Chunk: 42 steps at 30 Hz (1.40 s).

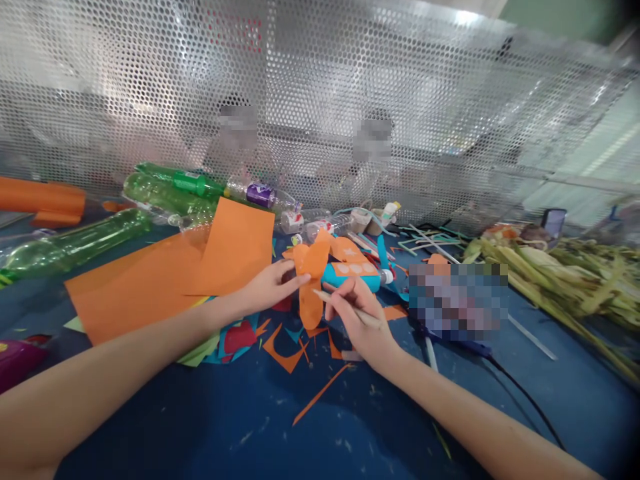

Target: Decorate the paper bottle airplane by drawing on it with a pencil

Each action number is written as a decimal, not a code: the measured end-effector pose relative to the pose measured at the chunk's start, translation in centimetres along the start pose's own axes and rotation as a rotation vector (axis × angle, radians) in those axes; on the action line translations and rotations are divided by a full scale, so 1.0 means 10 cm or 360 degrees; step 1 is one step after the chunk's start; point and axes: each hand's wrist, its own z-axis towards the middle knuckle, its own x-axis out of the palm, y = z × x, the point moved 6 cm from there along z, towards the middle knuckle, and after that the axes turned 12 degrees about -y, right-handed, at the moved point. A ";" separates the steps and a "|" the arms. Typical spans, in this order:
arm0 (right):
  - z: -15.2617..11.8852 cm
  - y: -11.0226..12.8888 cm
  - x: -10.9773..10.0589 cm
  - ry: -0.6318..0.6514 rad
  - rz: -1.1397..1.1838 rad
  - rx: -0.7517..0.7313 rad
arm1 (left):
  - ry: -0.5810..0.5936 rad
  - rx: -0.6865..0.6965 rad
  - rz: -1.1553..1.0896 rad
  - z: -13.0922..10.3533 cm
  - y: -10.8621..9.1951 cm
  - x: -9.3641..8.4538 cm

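Note:
Between my thumb and fingers, my left hand (280,280) pinches an orange paper cutout (312,303) with rounded ends, held upright. My right hand (360,317) is closed around a pale, slim pencil or pen (367,319), its tip at the cutout's surface. Just behind my right hand lies a bottle wrapped in blue paper (374,283), with an orange band bearing pale dots and a white cap at its right end. Whether the cutout is joined to this bottle, I cannot tell. Orange paper scraps (287,357) lie below my hands.
Large orange sheets (145,277) are at left, with green plastic bottles (90,240) behind. A perforated metal screen (310,87) stands at the back. Dry husks (560,287) lie right, near a black cable (525,393). A purple tool (20,360) is at far left.

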 end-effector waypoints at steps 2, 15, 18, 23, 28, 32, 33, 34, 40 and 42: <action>0.05 -0.01 0.01 0.0000 0.0033 0.0038 | -0.0048 0.0021 0.0045 0.01 -0.02 -0.02; 0.36 -0.26 0.07 -0.0175 0.0186 0.0123 | -0.0189 -0.0056 -0.0097 0.06 0.05 -0.07; 0.37 -0.23 0.10 -0.0148 0.0164 0.0087 | -0.0192 -0.0059 -0.0084 0.05 0.06 -0.06; 0.33 -0.19 0.12 -0.0149 0.0095 0.0049 | -0.0195 0.0002 -0.0104 0.06 0.05 -0.06; 0.30 -0.23 0.15 -0.0097 0.0054 0.0072 | -0.0195 0.0118 -0.0032 0.06 0.03 -0.06; 0.30 -0.23 0.17 -0.0086 0.0067 0.0066 | -0.0195 0.0127 -0.0021 0.07 0.04 -0.06; 0.31 -0.23 0.17 -0.0081 0.0070 0.0064 | -0.0194 0.0125 -0.0014 0.07 0.04 -0.06; 0.31 -0.22 0.18 -0.0076 0.0070 0.0061 | -0.0194 0.0122 -0.0008 0.07 0.04 -0.06; 0.29 -0.19 0.17 -0.0039 -0.0063 0.0043 | -0.0184 0.0114 -0.0016 0.07 0.02 -0.06; 0.28 -0.19 0.18 -0.0001 -0.0102 0.0047 | -0.0174 0.0111 -0.0036 0.06 0.02 -0.06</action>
